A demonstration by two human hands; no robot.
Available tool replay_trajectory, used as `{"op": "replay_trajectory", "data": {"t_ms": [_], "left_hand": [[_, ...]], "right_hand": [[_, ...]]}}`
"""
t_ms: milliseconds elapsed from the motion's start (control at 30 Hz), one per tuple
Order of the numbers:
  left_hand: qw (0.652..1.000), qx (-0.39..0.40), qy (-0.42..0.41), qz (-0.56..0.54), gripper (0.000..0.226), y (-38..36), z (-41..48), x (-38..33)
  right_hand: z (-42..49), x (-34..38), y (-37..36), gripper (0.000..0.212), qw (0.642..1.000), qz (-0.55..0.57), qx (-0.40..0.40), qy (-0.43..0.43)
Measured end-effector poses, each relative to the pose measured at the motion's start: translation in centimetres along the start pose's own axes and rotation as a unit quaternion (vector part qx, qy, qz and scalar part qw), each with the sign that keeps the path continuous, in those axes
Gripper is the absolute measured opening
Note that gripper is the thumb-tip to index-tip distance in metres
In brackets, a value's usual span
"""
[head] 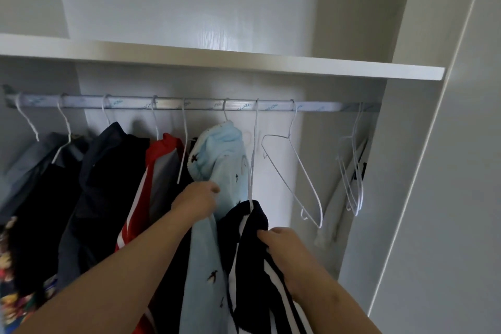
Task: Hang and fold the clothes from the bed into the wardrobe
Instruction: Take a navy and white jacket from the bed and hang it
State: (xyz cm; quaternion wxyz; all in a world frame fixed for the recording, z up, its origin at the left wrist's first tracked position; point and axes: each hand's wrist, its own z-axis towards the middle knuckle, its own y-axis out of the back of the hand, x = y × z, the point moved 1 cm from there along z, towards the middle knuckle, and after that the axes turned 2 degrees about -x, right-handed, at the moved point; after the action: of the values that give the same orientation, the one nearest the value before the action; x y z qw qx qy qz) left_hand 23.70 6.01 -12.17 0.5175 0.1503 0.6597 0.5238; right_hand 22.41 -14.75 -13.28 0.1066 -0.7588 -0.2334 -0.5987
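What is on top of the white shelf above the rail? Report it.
Nothing shows on the white shelf: only bare board and the wardrobe's back wall. Its left end lies outside the picture.

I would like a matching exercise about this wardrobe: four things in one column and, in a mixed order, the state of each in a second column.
Things
1. light blue garment
2. dark striped garment
3. bare white hanger
4. upper shelf

States
A. gripped by the right hand
B. hangs on the rail with nothing on it
C. touched by the left hand
D. runs above the rail

Pairs: 1-C, 2-A, 3-B, 4-D
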Motion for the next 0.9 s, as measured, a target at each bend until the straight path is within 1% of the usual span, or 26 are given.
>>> {"op": "replay_trajectory", "data": {"t_ms": [67, 167, 233, 300, 367, 433, 533, 567, 633, 733, 833, 900], "left_hand": [[0.999, 0.008, -0.038, 0.004, 0.048, -0.1, 1.1, 0.0], [0.997, 0.009, -0.069, 0.02, 0.049, 0.0, 2.8, 0.3], [0.998, -0.001, -0.067, 0.014, 0.04, 0.2, 4.0, 0.4], [0.998, -0.019, -0.058, 0.001, 0.028, 0.4, 4.9, 0.3], [0.998, -0.032, -0.06, -0.008, 0.026, 0.5, 6.2, 0.1], [0.997, -0.036, -0.065, -0.013, 0.033, 0.5, 7.3, -0.4], [0.995, -0.047, -0.085, -0.014, 0.042, 0.8, 8.9, -1.2], [0.995, -0.047, -0.089, -0.015, 0.044, 0.9, 9.4, -1.4], [0.994, -0.048, -0.097, -0.015, 0.045, 1.0, 10.2, -1.7], [0.992, -0.038, -0.113, -0.042, 0.04, 0.8, 10.8, -1.6], [0.991, -0.043, -0.092, -0.083, 0.034, 1.2, 11.3, -1.3], [0.989, -0.043, -0.072, -0.122, 0.032, 1.4, 11.5, -1.1]], "right_hand": [[1.5, 1.1, -0.4, 0.012, 0.999, -0.018, -0.022, 0.015], [3.4, 1.9, 0.0, 0.016, 0.997, -0.012, -0.073, 0.02], [4.6, 2.2, 0.4, 0.021, 0.993, -0.015, -0.115, 0.032], [5.5, 2.4, 0.5, 0.024, 0.987, -0.054, -0.141, 0.046], [6.6, 2.9, 0.0, 0.026, 0.984, -0.085, -0.145, 0.065], [7.3, 3.9, -0.6, 0.028, 0.979, -0.119, -0.14, 0.085], [8.9, 6.0, -0.9, 0.032, 0.963, -0.19, -0.142, 0.124], [9.5, 6.6, -1.0, 0.033, 0.961, -0.198, -0.143, 0.131], [10.8, 7.7, -1.1, 0.035, 0.964, -0.176, -0.143, 0.14], [12.5, 9.1, -0.6, 0.035, 0.961, -0.169, -0.162, 0.145], [14.0, 10.3, 0.0, 0.03, 0.953, -0.194, -0.182, 0.146], [14.8, 10.4, 0.3, 0.03, 0.948, -0.205, -0.191, 0.148]]}}
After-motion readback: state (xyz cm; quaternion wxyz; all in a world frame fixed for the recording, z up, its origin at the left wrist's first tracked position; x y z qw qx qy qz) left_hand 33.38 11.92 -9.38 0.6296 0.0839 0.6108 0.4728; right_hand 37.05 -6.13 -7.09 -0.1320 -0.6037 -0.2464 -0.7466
